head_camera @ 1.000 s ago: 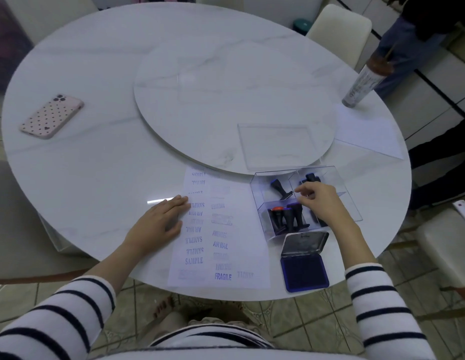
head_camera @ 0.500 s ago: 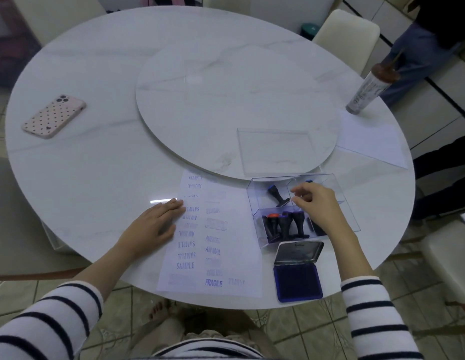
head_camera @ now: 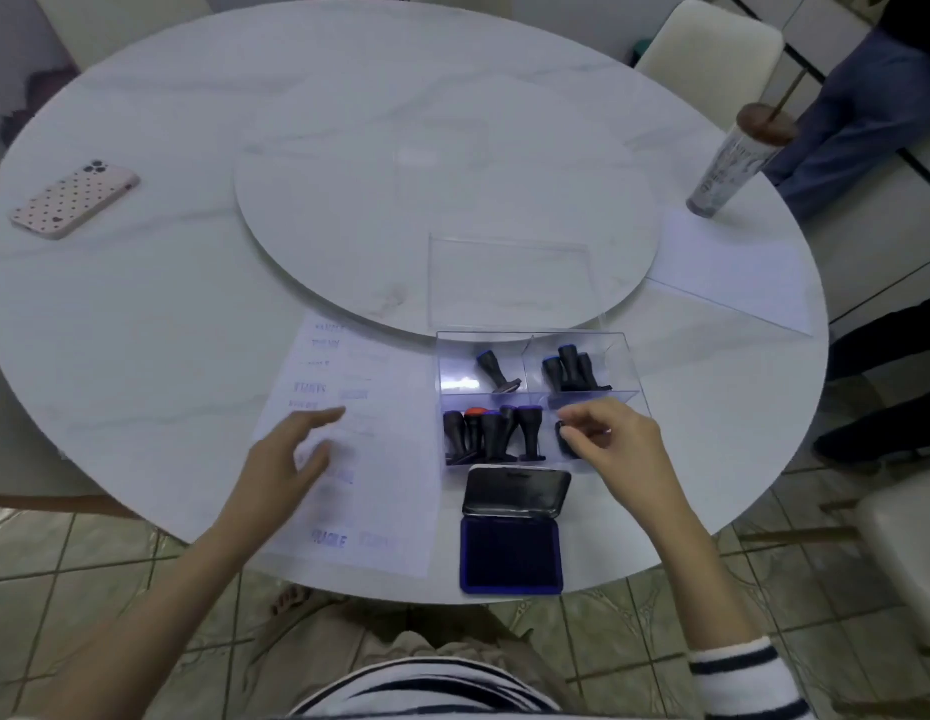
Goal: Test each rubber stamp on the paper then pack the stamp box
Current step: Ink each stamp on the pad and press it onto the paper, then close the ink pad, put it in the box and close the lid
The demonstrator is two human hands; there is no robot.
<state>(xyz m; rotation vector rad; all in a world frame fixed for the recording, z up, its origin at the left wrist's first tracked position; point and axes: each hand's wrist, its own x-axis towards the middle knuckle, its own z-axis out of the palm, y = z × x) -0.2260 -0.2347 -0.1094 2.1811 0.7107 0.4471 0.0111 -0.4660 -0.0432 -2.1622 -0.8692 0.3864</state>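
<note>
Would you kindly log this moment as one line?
phase: packing | right hand: over stamp box, near-right compartment | left hand: over paper | ink pad: open

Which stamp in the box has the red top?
The red-topped stamp, second from left in the near-left compartment of the stamp box. The other visible tops are blue or black.

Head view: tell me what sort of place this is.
Probably a home dining area: a round marble-look table with a raised turntable at its centre, padded white chairs around it, and a tiled floor below.
</note>
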